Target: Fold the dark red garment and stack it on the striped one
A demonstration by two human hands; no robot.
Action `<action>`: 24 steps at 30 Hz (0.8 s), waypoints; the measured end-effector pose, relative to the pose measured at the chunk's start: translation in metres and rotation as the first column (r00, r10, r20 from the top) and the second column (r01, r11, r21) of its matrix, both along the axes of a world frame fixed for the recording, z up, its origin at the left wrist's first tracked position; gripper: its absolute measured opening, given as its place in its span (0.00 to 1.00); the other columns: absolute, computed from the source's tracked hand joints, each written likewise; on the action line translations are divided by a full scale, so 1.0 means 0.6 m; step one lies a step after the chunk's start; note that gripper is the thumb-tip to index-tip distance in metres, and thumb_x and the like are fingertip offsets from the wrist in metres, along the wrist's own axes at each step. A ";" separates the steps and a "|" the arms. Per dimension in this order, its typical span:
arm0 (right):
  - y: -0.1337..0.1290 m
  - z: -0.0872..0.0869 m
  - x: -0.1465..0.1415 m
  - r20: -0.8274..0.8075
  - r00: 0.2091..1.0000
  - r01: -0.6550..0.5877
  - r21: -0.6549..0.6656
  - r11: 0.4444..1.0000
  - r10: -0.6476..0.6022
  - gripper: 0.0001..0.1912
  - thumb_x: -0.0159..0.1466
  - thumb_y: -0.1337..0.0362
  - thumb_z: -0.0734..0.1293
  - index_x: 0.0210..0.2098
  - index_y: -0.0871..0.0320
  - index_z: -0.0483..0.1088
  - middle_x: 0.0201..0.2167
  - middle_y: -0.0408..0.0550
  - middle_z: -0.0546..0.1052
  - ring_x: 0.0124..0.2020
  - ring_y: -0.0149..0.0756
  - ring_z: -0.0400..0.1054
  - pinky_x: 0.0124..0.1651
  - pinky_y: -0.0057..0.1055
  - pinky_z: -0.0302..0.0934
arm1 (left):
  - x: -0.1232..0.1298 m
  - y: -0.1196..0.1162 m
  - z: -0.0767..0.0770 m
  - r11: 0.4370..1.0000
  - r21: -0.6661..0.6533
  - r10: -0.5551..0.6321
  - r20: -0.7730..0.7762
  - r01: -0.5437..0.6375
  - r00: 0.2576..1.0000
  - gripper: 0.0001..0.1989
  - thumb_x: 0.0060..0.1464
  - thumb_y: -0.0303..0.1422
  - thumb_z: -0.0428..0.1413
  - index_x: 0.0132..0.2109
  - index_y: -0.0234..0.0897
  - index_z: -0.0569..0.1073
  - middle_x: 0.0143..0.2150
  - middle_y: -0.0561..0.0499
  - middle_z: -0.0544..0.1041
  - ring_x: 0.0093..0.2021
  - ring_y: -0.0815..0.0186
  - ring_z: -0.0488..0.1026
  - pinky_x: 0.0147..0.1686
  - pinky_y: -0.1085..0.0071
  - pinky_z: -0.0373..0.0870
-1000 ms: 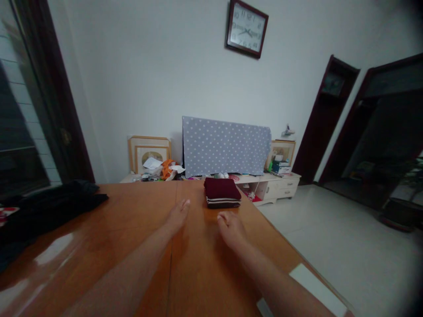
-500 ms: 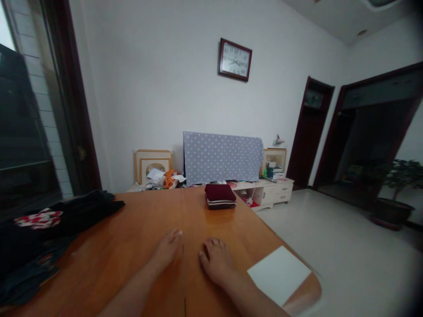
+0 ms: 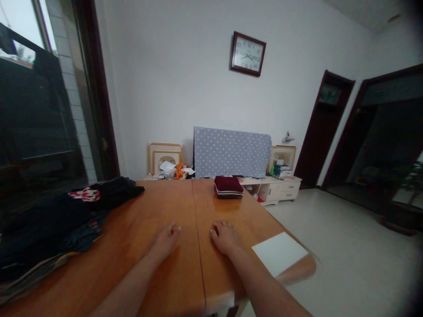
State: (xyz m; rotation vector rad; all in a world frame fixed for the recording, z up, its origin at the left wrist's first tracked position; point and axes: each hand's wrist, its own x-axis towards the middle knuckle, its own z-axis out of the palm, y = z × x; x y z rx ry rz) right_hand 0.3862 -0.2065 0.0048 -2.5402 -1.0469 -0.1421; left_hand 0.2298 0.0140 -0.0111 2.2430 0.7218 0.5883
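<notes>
My left hand (image 3: 166, 240) rests on the wooden table (image 3: 165, 198), holding nothing, its fingers loosely bent with a gap beside the thumb. To the right of the table's seam, my right hand (image 3: 225, 237) lies palm down, empty, thumb apart from the lightly curled fingers. Beyond it, near the far edge, sits a neat stack of folded clothes (image 3: 228, 184), maroon on top with pale and dark layers beneath. A white sheet (image 3: 279, 254) lies to the right of my right forearm. Dark clothes (image 3: 49, 224) are heaped along the table's left side, with a red-and-white patterned piece (image 3: 85, 194) on them.
Behind the table stands a low white cabinet (image 3: 280, 191), with a large flat object under a grey dotted cloth (image 3: 231, 152). Framed pictures (image 3: 165, 152) and an orange and white clutter (image 3: 178, 171) are beside it. A potted plant (image 3: 408, 189) stands at far right.
The view has turned left and slightly down, so the room shifts rightward and more of the clothes heap shows. My left hand's fingers look more curled; both hands remain at the table.
</notes>
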 end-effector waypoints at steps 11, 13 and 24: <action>-0.001 -0.003 -0.004 0.032 0.999 -0.014 -0.003 1.000 0.014 0.21 0.69 0.54 0.59 0.53 0.58 0.74 0.53 0.56 0.76 0.57 0.43 0.66 0.60 0.35 0.53 | -0.045 -0.013 -0.014 0.985 0.170 -0.006 -0.073 0.018 0.997 0.29 0.61 0.47 0.47 0.59 0.31 0.71 0.61 0.37 0.73 0.61 0.53 0.70 0.62 0.61 0.62; 0.000 -0.003 -0.005 0.033 0.999 -0.016 -0.010 1.000 0.016 0.21 0.69 0.55 0.59 0.53 0.58 0.74 0.53 0.56 0.77 0.57 0.42 0.67 0.60 0.35 0.53 | -0.047 -0.019 -0.010 0.983 0.181 -0.007 -0.092 0.023 0.996 0.29 0.61 0.47 0.47 0.59 0.31 0.71 0.61 0.37 0.73 0.61 0.53 0.70 0.62 0.61 0.62; -0.006 0.001 -0.028 0.152 0.988 0.041 -0.027 0.999 -0.036 0.20 0.71 0.57 0.56 0.44 0.61 0.77 0.46 0.58 0.79 0.51 0.45 0.69 0.55 0.36 0.57 | -0.059 -0.040 0.008 0.984 0.178 0.015 -0.121 0.006 0.993 0.28 0.60 0.46 0.49 0.61 0.33 0.70 0.61 0.38 0.73 0.61 0.52 0.70 0.61 0.62 0.61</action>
